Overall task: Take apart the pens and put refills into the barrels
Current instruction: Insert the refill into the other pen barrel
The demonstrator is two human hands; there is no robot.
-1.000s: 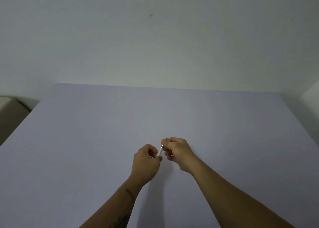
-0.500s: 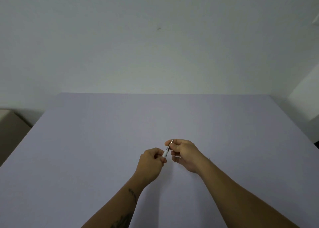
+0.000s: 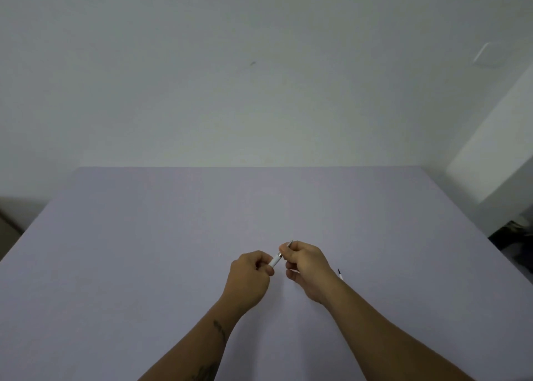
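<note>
Low over the pale lilac table (image 3: 173, 250), both bare forearms reach forward and meet near the middle of the view, hands raised slightly above the surface. Curled into a loose fist with knuckles up, the left hand (image 3: 249, 278) has its thumb and forefinger closed around the lower end of a white pen barrel (image 3: 275, 260). That barrel slants up and to the right, bridging the small gap between the two hands. Just beside it, the right hand (image 3: 307, 268) has its fingers bent inward, thumb and forefinger pinching the metal tip section (image 3: 289, 244) at the upper end, whose point sticks out above the fingers. Whether tip and barrel are joined or already parted is too small to tell. Behind the right wrist, a second thin piece with a dark point (image 3: 340, 274) lies on the table, mostly hidden by the arm.
</note>
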